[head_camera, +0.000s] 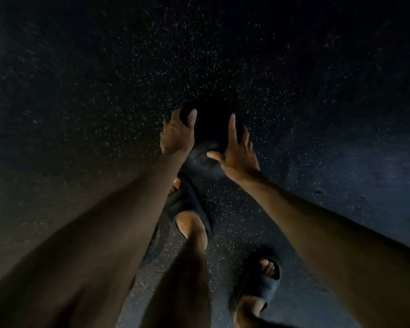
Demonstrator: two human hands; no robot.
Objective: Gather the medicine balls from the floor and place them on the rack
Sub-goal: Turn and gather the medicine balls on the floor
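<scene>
A black medicine ball (211, 136) sits low over the dark speckled floor, hard to make out in the dim light. My left hand (178, 133) is on the ball's left side, thumb and fingers curved round it. My right hand (238, 153) presses against its right side, with the index finger straight up along the ball and the thumb laid across its near face. Both arms reach down and forward. I cannot tell whether the ball rests on the floor or is lifted. No rack is in view.
Dark rubber floor (104, 91) with pale flecks fills the view. My feet, in black slide sandals, stand just behind the ball, one (189, 204) close under it and the other (258, 280) further back right. The edges of the view are too dark to read.
</scene>
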